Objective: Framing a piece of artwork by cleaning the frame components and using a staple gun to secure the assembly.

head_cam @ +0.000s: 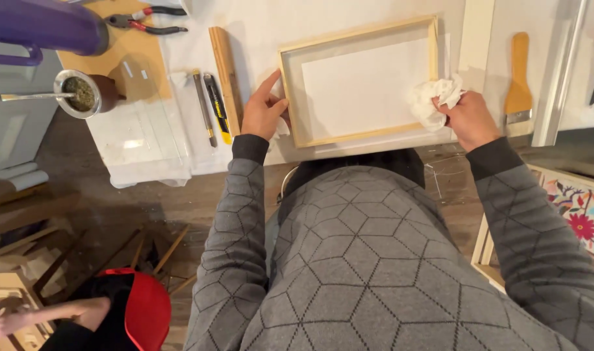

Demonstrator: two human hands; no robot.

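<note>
Steadying the wooden frame [358, 81] at its left edge, left hand [263, 110] fingers spread; right hand [469, 120] pinching a crumpled white cloth [433, 101] at the frame's right edge.

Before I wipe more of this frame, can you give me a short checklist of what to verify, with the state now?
1. Left hand steadies the wooden frame at its left rail: ok.
2. Right hand grips the white crumpled cloth: ok.
3. Cloth touches the frame's right rail: cannot tell.
4. Frame lies flat on the white table: ok.
5. Utility knife lies apart from the left hand: ok.
6. Paintbrush is outside the frame: ok.
</note>
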